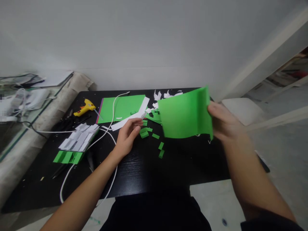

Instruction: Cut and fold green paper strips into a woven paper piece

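My right hand (222,122) is closed on the right edge of a bent green paper sheet (185,114) and holds it up above the black table (149,170). My left hand (128,133) hovers low over the table with its fingers curled loosely and nothing visible in them. Its fingertips are close to small green paper pieces (146,131) and a white paper strip (131,118).
A yellow glue gun (84,107) lies at the back left with a white cable (106,128) running across the table. A flat green sheet (122,107) lies behind. Stacked white and green folded pieces (77,142) sit left. White scraps (166,95) lie near the wall.
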`<move>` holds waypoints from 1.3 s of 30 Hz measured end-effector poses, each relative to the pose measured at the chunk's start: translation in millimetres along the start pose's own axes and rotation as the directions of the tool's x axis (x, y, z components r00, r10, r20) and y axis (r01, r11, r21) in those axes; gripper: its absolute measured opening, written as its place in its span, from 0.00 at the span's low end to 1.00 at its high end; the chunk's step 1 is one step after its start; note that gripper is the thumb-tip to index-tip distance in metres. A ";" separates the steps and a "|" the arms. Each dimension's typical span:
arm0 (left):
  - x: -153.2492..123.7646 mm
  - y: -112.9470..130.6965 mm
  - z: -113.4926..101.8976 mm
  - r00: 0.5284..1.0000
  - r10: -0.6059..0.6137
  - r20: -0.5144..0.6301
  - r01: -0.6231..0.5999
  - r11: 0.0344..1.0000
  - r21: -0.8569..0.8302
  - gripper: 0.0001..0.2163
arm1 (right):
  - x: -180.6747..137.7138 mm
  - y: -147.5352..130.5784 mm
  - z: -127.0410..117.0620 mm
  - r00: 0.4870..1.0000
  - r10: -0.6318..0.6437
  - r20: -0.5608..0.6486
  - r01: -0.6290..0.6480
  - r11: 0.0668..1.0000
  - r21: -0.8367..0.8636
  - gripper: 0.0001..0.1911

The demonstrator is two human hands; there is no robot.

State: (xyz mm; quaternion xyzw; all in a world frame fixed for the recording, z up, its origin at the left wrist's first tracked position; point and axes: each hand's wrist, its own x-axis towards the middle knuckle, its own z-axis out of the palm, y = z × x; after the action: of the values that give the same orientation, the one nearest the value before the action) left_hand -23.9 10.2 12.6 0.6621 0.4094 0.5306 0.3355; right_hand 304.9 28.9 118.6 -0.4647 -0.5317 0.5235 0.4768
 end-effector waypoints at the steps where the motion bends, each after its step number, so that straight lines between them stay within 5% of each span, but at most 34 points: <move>1: 0.4 -0.9 -0.2 0.999 -0.013 0.041 0.017 0.997 -0.079 0.17 | 6.5 7.9 8.9 0.998 0.041 0.054 -0.042 0.999 0.018 0.23; 7: 2.5 -1.0 1.6 0.984 -0.089 0.154 0.109 0.986 -0.128 0.15 | 31.0 57.3 46.9 0.960 0.118 0.253 -0.147 0.984 0.097 0.27; 20: 4.8 5.1 7.4 0.902 -0.372 0.218 0.422 0.866 -0.269 0.10 | 43.2 84.7 36.7 0.980 0.145 0.137 -0.193 0.864 0.465 0.17; 27: 2.1 3.0 7.6 0.913 -0.345 0.217 0.368 0.927 -0.076 0.09 | 52.3 91.7 20.6 0.991 0.115 0.066 -0.132 0.854 0.504 0.16; 33: -3.0 11.3 12.7 0.948 -0.050 0.314 0.008 0.991 0.134 0.12 | 56.0 98.3 13.6 0.983 0.177 0.037 -0.163 0.776 0.609 0.15; 39: -0.7 5.7 9.9 0.988 -0.155 0.011 0.154 0.985 0.080 0.13 | 50.5 99.1 25.2 0.968 0.241 0.069 -0.229 0.737 0.636 0.14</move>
State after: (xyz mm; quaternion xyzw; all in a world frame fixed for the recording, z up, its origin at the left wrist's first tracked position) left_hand -13.3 7.0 15.2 0.6457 0.4770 0.4807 0.3528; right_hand 273.6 78.2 20.6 -0.3427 -0.2545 0.7247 0.5408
